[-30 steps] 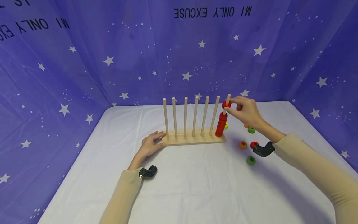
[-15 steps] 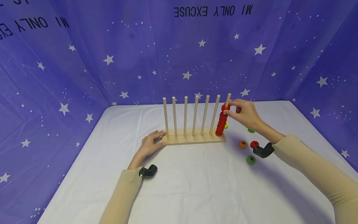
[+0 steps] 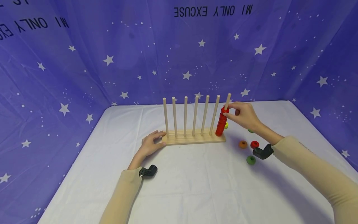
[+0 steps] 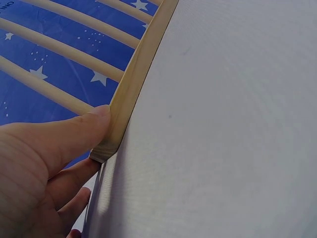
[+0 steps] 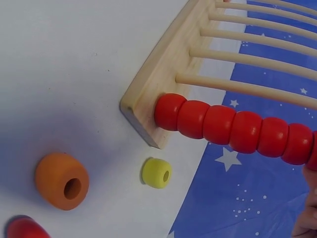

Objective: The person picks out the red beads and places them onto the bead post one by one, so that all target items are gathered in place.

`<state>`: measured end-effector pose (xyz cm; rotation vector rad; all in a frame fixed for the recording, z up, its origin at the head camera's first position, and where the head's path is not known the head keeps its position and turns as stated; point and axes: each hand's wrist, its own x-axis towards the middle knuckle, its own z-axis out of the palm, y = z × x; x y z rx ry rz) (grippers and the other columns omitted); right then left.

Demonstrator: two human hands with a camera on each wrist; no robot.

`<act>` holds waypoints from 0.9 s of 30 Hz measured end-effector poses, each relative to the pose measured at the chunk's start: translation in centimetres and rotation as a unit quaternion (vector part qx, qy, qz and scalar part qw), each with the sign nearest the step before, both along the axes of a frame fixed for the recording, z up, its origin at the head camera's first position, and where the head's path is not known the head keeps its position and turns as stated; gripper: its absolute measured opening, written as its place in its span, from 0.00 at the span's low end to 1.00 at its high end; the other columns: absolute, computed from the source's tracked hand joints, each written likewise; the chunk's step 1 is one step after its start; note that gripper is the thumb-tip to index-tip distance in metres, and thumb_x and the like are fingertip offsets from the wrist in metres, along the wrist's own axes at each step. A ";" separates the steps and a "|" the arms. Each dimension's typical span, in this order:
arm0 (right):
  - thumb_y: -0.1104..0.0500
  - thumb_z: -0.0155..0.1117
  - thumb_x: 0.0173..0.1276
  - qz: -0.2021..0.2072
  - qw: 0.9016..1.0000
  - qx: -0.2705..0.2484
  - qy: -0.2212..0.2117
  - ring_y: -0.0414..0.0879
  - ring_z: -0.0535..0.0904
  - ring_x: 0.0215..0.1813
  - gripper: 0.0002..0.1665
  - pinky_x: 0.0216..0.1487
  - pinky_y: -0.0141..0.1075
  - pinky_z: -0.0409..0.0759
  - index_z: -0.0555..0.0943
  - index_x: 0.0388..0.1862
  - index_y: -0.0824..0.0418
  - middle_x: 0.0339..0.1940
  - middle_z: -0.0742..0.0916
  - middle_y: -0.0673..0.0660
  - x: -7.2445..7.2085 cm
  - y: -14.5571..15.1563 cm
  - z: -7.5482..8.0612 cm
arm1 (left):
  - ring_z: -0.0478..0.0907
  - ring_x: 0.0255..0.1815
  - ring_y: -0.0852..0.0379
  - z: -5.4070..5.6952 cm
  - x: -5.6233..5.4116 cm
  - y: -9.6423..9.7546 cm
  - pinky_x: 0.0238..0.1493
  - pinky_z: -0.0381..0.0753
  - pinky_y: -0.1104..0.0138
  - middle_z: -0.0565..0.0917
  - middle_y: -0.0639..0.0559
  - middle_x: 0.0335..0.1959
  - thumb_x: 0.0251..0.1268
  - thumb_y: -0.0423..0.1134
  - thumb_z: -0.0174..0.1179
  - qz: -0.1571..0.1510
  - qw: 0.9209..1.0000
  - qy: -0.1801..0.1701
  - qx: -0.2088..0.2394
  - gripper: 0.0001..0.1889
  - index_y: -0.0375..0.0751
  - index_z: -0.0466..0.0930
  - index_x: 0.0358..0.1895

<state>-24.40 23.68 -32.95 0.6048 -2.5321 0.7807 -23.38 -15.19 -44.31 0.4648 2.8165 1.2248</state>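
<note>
A wooden peg rack (image 3: 193, 140) with several upright pegs stands on the white table. My left hand (image 3: 151, 144) grips the left end of its base; in the left wrist view the thumb (image 4: 81, 133) lies against the wood, with fingers on the other side. A stack of red beads (image 3: 221, 124) fills much of the rightmost peg. My right hand (image 3: 244, 115) pinches the top red bead (image 3: 223, 110) between thumb and forefinger, at the top of the stack. In the right wrist view the beads sit in a row, and the hand (image 5: 307, 213) shows only partly at the edge.
Loose beads lie right of the rack: orange (image 3: 242, 144), red (image 3: 254, 144), dark green (image 3: 251, 160) and yellow (image 3: 226, 125). Another green bead (image 3: 250, 130) is partly hidden by the right hand. A purple star-patterned cloth (image 3: 179, 53) hangs behind the table.
My right hand has slid the top red bead down the rightmost peg, closing the gap above the other red beads. My left hand has stayed on the base.
</note>
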 end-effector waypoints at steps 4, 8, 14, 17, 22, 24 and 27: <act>0.61 0.71 0.54 0.004 1.000 -0.003 0.002 0.37 0.63 0.18 0.16 0.19 0.28 0.63 0.84 0.42 0.66 0.32 0.86 0.62 0.0 0.1 -0.2 | 0.57 0.73 0.39 0.0 0.0 0.0 0.65 0.48 0.39 0.71 0.42 0.67 0.57 0.42 0.64 0.001 1.000 -0.001 0.000 0.26 0.42 0.74 0.60; 0.61 0.71 0.54 0.005 1.000 -0.002 0.000 0.38 0.64 0.18 0.17 0.19 0.28 0.64 0.84 0.43 0.67 0.35 0.87 0.63 0.1 0.1 -0.2 | 0.57 0.73 0.39 0.0 0.0 0.0 0.65 0.48 0.38 0.71 0.42 0.67 0.57 0.42 0.64 0.001 1.000 -0.001 0.001 0.26 0.42 0.74 0.60; 0.62 0.70 0.54 -0.001 1.000 0.007 -0.022 0.43 0.67 0.19 0.19 0.19 0.28 0.65 0.83 0.45 0.68 0.37 0.87 0.65 0.2 0.3 -0.3 | 0.58 0.73 0.39 -0.1 -0.1 0.1 0.66 0.47 0.39 0.71 0.43 0.67 0.57 0.42 0.64 0.002 1.000 -0.003 0.000 0.26 0.43 0.74 0.60; 0.62 0.69 0.55 -0.003 0.999 0.015 -0.033 0.43 0.66 0.20 0.19 0.19 0.28 0.65 0.82 0.46 0.68 0.36 0.87 0.64 0.4 0.6 -0.4 | 0.58 0.73 0.39 -0.2 -0.1 0.1 0.66 0.47 0.39 0.71 0.43 0.67 0.57 0.42 0.64 0.002 1.000 -0.002 0.001 0.26 0.43 0.74 0.61; 0.62 0.68 0.56 -0.004 0.999 0.027 -0.038 0.38 0.64 0.19 0.19 0.20 0.28 0.64 0.82 0.48 0.67 0.36 0.88 0.63 0.7 1.5 -0.9 | 0.57 0.73 0.39 -0.2 -0.1 0.1 0.66 0.47 0.39 0.71 0.43 0.67 0.57 0.42 0.64 0.003 1.000 0.000 0.001 0.26 0.43 0.74 0.61; 0.63 0.68 0.57 -0.005 0.999 0.029 -0.036 0.37 0.64 0.19 0.18 0.20 0.28 0.64 0.82 0.47 0.66 0.36 0.88 0.63 0.8 2.0 -1.1 | 0.57 0.73 0.39 -0.2 0.0 0.1 0.67 0.46 0.39 0.70 0.43 0.67 0.57 0.42 0.64 0.004 1.000 -0.002 0.002 0.26 0.43 0.73 0.61; 0.63 0.68 0.56 -0.006 0.999 0.028 -0.030 0.37 0.65 0.18 0.17 0.19 0.28 0.64 0.83 0.46 0.66 0.35 0.88 0.62 1.0 2.7 -1.2 | 0.57 0.73 0.39 -0.1 0.0 0.0 0.66 0.47 0.39 0.70 0.43 0.67 0.57 0.42 0.64 0.005 1.000 0.000 0.000 0.26 0.42 0.73 0.61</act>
